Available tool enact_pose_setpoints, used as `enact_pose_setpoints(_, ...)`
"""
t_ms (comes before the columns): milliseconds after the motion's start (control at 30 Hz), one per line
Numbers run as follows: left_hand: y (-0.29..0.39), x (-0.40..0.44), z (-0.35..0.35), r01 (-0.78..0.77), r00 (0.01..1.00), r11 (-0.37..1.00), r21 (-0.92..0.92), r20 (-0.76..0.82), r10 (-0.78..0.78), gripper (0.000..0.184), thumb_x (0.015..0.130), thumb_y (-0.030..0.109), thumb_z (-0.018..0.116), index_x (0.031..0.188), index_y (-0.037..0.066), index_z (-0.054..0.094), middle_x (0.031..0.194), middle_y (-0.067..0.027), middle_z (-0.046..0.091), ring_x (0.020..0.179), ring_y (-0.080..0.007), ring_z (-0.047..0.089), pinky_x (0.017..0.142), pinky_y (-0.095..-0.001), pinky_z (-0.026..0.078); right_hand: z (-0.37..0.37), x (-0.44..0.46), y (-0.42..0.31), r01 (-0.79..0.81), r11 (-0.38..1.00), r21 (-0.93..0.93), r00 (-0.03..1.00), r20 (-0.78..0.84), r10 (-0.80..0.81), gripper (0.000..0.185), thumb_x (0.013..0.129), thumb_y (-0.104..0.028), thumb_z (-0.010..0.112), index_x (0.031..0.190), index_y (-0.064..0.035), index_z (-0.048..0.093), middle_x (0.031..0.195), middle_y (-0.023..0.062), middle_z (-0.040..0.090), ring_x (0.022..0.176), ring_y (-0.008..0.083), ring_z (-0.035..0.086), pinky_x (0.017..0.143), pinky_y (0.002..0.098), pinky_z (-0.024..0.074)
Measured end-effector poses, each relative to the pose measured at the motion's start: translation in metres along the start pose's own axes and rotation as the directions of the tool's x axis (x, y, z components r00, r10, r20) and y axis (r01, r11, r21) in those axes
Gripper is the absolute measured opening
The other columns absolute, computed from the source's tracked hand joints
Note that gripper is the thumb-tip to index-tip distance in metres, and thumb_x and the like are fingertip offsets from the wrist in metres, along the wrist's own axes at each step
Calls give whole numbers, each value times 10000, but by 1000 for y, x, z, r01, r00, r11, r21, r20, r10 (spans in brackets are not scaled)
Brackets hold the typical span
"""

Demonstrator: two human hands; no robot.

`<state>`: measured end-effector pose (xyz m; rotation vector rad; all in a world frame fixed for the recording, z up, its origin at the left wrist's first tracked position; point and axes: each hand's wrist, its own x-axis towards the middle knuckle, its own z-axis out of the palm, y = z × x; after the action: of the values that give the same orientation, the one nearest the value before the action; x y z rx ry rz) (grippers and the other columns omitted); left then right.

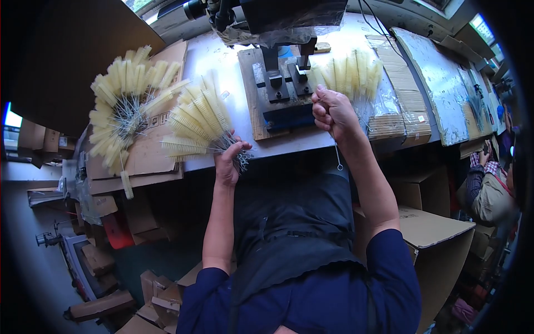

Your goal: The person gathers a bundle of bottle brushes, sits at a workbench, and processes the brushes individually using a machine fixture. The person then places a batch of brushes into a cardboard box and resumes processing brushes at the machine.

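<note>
My left hand (229, 158) is closed around the wire handles of a bunch of tube brushes (197, 119). Their cream bristle heads fan up and left over the table, and the looped wire ends stick out beside my fingers. Closed in a fist, my right hand (334, 111) grips a twisted wire handle (337, 153) whose small end loop hangs below it. Whether a bristle head is on that wire's other end cannot be made out. Just left of this hand stands a dark metal press fixture (283, 89) on a wooden board.
A large heap of brushes (125, 111) lies on cardboard at the left. More brushes (350, 75) lie right of the press, beside flattened cardboard (397, 94). An open carton (434, 228) stands below right. Another person (492, 189) is at the far right.
</note>
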<state>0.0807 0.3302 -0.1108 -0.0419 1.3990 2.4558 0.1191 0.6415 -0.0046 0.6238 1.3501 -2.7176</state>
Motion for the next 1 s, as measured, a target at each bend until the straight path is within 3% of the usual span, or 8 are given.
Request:
enact_pose_setpoints(167, 6, -1, -1, 25, 1000, 995, -102, 18, -23, 432, 925, 59, 669, 1318, -33, 515, 1050, -114, 647, 912, -242, 684, 939, -451, 567, -61, 34, -34, 190, 720, -668, 889, -194, -415, 389, 1032, -381, 596, 1027, 4, 650, 710, 34, 628, 437, 52, 454, 361, 225, 352)
enact_pose_setpoints(200, 9, 1, -6, 64, 998, 980, -190, 32, -59, 419, 941, 86, 659, 1317, -32, 520, 1048, -119, 650, 911, -247, 685, 945, -454, 563, -56, 31, -47, 58, 526, -848, 823, -257, -506, 443, 1027, -390, 592, 1164, 31, 624, 878, 103, 690, 592, 142, 607, 517, 279, 508)
enact_pose_setpoints(233, 10, 4, -11, 103, 994, 955, -279, 54, -92, 408, 957, 114, 649, 1317, -32, 526, 1047, -124, 653, 910, -252, 687, 950, -456, 560, -88, 56, -36, 95, 107, -990, 550, -38, -835, 506, 1024, -385, 586, 1292, 44, 565, 1043, 172, 697, 825, 252, 681, 768, 354, 561)
enact_pose_setpoints(267, 10, 5, -15, 148, 989, 919, -366, 83, -126, 399, 973, 141, 639, 1316, -31, 531, 1046, -129, 656, 910, -258, 688, 956, -459, 557, -76, 43, -41, 125, 24, -992, 488, 41, -872, 503, 1021, -320, 599, 1351, 51, 521, 1134, 205, 685, 984, 324, 672, 935, 392, 517)
enact_pose_setpoints(333, 9, 8, -16, 122, 991, 930, -348, 92, -96, 386, 1003, 197, 620, 1322, -10, 548, 966, -96, 654, 849, -224, 684, 902, -438, 566, -42, 20, -34, 260, 67, -963, 372, 36, -928, 409, 1013, -238, 626, 1294, 52, 567, 1127, 183, 696, 945, 282, 683, 873, 357, 539)
enact_pose_setpoints(467, -1, 5, -14, 76, 996, 974, -214, 61, -64, 354, 994, 179, 653, 1295, 13, 569, 920, -53, 645, 772, -171, 668, 793, -390, 585, 14, 7, 33, 595, 297, -747, 604, 172, -778, 226, 1004, -161, 648, 1159, 1, 670, 934, 105, 726, 813, 158, 675, 729, 295, 549)
enact_pose_setpoints(667, 10, -21, 22, 30, 999, 996, 80, 43, -33, 397, 955, 146, 705, 1296, 3, 563, 942, -42, 643, 803, -163, 677, 749, -343, 594, 97, 37, 121, 470, 523, -711, 875, 293, -386, 381, 928, -285, 718, 1115, 39, 645, 929, 195, 727, 881, 298, 732, 780, 384, 566)
enact_pose_setpoints(1000, 17, -38, 38, 41, 999, 995, -89, 29, -38, 380, 934, 21, 661, 1282, -24, 513, 914, -83, 634, 734, -184, 669, 689, -342, 599, 103, 1, 104, 431, 868, -247, 900, 55, -431, 335, 1076, -335, 545, 1014, -18, 632, 646, -41, 473, 525, 33, 441, 446, 215, 342)
